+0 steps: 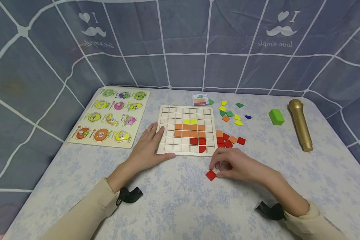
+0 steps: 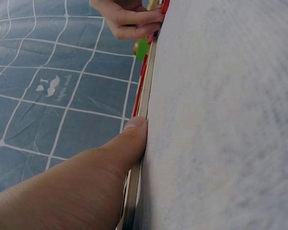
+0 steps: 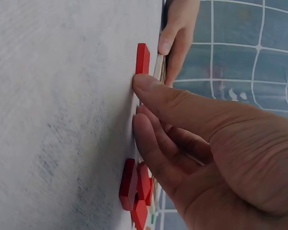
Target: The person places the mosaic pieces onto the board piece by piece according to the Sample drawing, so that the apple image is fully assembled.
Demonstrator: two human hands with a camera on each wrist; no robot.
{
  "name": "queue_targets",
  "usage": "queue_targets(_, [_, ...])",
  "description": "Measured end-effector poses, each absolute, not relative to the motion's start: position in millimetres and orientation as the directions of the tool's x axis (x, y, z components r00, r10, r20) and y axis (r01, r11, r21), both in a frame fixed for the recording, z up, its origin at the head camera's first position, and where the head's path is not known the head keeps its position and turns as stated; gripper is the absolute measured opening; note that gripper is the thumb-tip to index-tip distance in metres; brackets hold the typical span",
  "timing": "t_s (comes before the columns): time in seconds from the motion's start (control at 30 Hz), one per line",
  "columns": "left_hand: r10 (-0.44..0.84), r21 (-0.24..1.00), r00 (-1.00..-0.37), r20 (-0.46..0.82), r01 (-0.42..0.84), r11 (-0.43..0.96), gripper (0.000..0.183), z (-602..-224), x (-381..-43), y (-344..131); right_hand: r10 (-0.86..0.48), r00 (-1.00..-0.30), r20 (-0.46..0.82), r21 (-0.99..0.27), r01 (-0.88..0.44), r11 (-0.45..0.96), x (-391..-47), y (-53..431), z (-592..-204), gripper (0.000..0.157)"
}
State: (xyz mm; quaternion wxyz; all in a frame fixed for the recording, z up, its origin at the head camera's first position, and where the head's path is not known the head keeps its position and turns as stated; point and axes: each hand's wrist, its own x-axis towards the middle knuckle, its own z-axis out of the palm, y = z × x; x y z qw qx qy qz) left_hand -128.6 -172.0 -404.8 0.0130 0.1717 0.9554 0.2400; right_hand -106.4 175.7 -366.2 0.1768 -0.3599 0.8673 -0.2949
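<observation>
A pale wooden grid board lies in the middle of the table. Yellow, orange and red pieces form a patch in its cells, with a red quarter-round piece lowest. My left hand rests along the board's left side, fingers extended and thumb against the near edge. Just in front of the board's near right corner, my right hand pinches a red square tile between thumb and forefinger. That tile stands out past the thumb tip in the right wrist view; the forefinger's contact is partly hidden there.
Loose red and orange tiles lie right of the board. Yellow and green pieces are scattered behind them, near a small pattern card. A fruit puzzle board lies left; a green block and gold microphone lie right.
</observation>
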Motion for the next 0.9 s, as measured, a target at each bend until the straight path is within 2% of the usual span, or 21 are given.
queue_targets(0.27, [0.338,0.460,-0.940,0.057,0.325,0.827,0.112,-404.6,-128.7,-171.2,-0.725,-0.684,-0.083,-0.623,-0.532,0.573,-102.7,167.6,-369.1,0.032])
queue_targets(0.63, [0.337,0.459,-0.940,0.059,0.325,0.826,0.111,-405.2,-129.0,-171.5,-0.694,-0.712,-0.106,-0.595,-0.514,0.618,-99.0,153.9,-370.7,0.030])
queue_targets(0.9, [0.330,0.460,-0.942,0.055,0.317,0.829,0.112,-405.6,-129.0,-172.4,-0.677,-0.735,0.026,-0.547,-0.578,0.606,-109.8,137.2,-368.1,0.027])
